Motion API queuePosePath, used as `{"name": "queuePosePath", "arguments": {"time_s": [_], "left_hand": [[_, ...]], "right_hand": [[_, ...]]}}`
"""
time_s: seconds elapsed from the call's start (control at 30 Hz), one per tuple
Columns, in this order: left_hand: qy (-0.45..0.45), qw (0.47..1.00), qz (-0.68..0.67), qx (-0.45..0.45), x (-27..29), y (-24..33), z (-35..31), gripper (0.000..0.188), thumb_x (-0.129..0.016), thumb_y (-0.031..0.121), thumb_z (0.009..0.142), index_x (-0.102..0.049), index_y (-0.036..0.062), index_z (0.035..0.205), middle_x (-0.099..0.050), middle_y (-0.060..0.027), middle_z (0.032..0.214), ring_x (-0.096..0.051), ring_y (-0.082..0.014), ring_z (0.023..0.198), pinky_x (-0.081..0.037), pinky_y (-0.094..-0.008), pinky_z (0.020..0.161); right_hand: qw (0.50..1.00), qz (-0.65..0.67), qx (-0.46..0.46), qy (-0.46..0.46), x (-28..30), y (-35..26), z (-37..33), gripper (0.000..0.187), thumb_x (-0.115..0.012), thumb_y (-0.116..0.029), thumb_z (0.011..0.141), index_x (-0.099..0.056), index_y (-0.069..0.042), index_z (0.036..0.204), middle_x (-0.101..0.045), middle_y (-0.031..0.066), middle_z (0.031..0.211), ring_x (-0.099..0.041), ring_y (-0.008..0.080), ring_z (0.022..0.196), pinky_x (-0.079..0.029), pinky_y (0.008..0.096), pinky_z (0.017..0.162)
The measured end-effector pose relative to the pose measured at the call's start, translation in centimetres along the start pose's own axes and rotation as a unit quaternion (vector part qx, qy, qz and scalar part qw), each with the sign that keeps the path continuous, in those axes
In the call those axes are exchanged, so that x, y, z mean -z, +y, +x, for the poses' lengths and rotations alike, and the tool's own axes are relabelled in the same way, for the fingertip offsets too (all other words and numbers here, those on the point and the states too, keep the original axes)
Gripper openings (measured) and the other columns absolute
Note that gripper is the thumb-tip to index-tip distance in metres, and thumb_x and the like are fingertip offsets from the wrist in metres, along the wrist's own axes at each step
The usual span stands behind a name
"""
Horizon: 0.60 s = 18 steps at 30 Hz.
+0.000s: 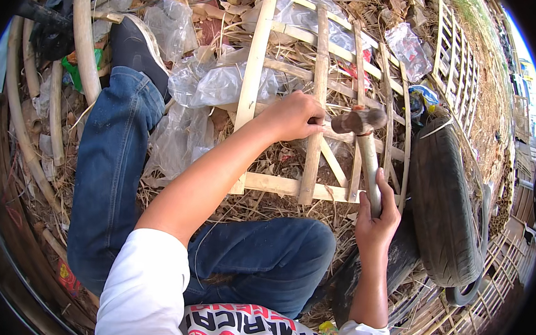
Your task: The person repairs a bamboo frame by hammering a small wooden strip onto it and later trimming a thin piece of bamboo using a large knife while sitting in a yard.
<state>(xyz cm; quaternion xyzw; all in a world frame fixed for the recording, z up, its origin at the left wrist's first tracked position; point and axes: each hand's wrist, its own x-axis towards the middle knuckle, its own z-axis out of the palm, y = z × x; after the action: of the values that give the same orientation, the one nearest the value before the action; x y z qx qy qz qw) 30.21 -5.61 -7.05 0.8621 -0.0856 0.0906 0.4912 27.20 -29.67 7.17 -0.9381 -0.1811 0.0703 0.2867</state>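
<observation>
A lattice of pale bamboo slats (313,164) lies over dry litter on the ground in front of me. My left hand (292,115) is closed at one of its upright slats, thumb and forefinger bent together at a crossing. Whether a nail is also between those fingers is too small to tell. In my right hand (378,220) is a hammer (368,158), gripped low on its light handle. The rusty hammer head hangs over the lattice, just right of my left fingertips.
An old black tyre (447,203) stands close to my right forearm. Clear plastic bags (215,84) and dry leaves lie around the lattice. Bamboo poles (87,36) run along the left, past my shoe (139,52). More bamboo lattice (457,56) lies at the far right.
</observation>
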Motion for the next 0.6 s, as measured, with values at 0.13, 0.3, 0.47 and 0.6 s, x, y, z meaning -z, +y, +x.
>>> {"name": "queuePosePath", "arguments": {"time_s": [0.13, 0.3, 0.47, 0.6], "left_hand": [[-0.002, 1.000, -0.009, -0.003, 0.1, 0.0, 0.2, 0.022, -0.074, 0.022, 0.075, -0.063, 0.0028, 0.071, -0.062, -0.0125, 0.074, -0.060, -0.0318, 0.077, -0.047, -0.0402, 0.073], [0.010, 0.999, -0.011, -0.029, -0.3, -0.8, 0.1, 0.023, -0.074, 0.022, 0.074, -0.062, 0.0022, 0.070, -0.062, -0.0129, 0.073, -0.060, -0.0323, 0.073, -0.047, -0.0406, 0.070], [0.007, 1.000, -0.016, -0.008, 0.0, -0.3, 0.3, 0.022, -0.074, 0.020, 0.073, -0.062, 0.0018, 0.069, -0.060, -0.0136, 0.070, -0.061, -0.0323, 0.073, -0.047, -0.0413, 0.070], [0.007, 1.000, -0.018, -0.006, -0.3, -0.5, -0.1, 0.022, -0.075, 0.021, 0.073, -0.062, 0.0024, 0.070, -0.060, -0.0136, 0.070, -0.061, -0.0330, 0.075, -0.048, -0.0424, 0.071]], "right_hand": [[0.993, -0.065, 0.095, -0.010, -0.6, 0.5, 0.7, 0.045, -0.062, 0.007, 0.082, -0.056, -0.002, 0.126, -0.065, 0.0234, 0.110, -0.067, 0.0310, 0.098, -0.052, 0.0354, 0.079], [0.996, -0.016, 0.068, 0.051, -0.2, -0.7, 0.0, 0.044, -0.062, 0.006, 0.082, -0.055, -0.001, 0.125, -0.064, 0.0253, 0.110, -0.066, 0.0358, 0.098, -0.051, 0.0357, 0.080], [0.998, -0.050, 0.047, -0.002, -0.1, -0.3, 0.9, 0.045, -0.062, 0.007, 0.081, -0.055, -0.001, 0.125, -0.065, 0.0230, 0.110, -0.067, 0.0325, 0.096, -0.052, 0.0351, 0.079], [0.995, -0.033, 0.084, 0.042, -0.5, -0.2, 0.2, 0.047, -0.062, 0.007, 0.081, -0.056, -0.006, 0.127, -0.064, 0.0242, 0.105, -0.067, 0.0350, 0.092, -0.051, 0.0350, 0.077]]}}
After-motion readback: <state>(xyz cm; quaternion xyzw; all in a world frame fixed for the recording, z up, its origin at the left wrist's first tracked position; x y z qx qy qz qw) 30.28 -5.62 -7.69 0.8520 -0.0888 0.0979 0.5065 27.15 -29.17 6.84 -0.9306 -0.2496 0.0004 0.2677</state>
